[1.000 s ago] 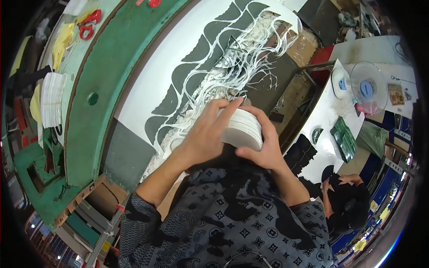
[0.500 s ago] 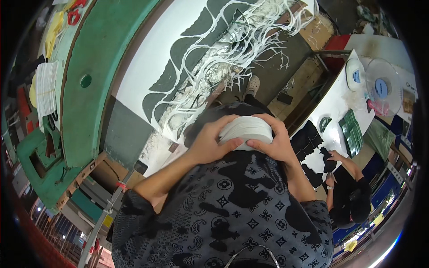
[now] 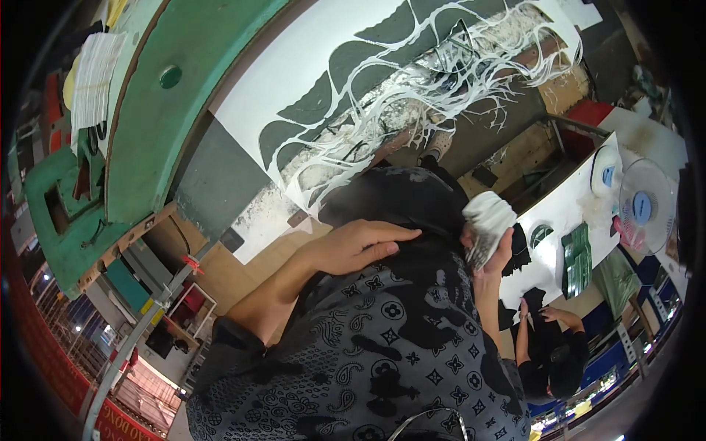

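Observation:
A thick stack of white cut sheet pieces (image 3: 488,224) stands tilted in my right hand (image 3: 500,254), whose fingers wrap round its side and lower edge. My left hand (image 3: 360,246) is stretched out in front of my shirt, holding nothing, its fingers extended and thumb apart. Ahead of my hands, a white sheet (image 3: 246,103) with wavy cut-outs lies on the grey work surface. Thin white offcut strips (image 3: 397,103) tangle along its edge and hang over it.
A green machine beam (image 3: 173,110) runs along the left, with another bundle of white pieces (image 3: 95,84) beyond it. At the right, a white table (image 3: 570,198) bears a fan (image 3: 642,207) and a green tray (image 3: 576,261). A co-worker (image 3: 551,353) handles black pieces there.
My left hand has let go of the white stack and opened. My right hand has carried the stack to the right and tilted it. The view has shifted left.

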The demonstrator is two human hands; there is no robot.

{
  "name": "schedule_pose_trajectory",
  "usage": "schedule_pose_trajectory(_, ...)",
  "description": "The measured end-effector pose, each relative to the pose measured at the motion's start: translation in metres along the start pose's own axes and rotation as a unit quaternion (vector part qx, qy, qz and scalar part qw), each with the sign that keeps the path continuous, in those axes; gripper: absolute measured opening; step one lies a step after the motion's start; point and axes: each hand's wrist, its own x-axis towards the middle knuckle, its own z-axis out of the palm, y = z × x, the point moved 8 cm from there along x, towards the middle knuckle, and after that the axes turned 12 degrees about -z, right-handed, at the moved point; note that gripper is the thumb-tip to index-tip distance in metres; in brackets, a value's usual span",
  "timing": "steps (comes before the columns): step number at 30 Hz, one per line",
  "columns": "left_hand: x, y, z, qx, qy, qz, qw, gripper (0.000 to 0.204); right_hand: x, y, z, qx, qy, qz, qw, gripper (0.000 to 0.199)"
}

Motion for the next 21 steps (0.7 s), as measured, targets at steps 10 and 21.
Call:
schedule_pose_trajectory(10,-0.006,0.003,-0.009,-0.021,-0.051,0.012,0.998,0.04,0.002,-0.005,0.01,0.282,0.104,-0.1,0.948,0.068)
schedule_pose_trajectory(21,0.103,0.034,0.077,0.101,-0.202,-0.05,0.973,0.08,-0.09,-0.023,0.033,-0.371,0.047,-0.06,0.925,0.069)
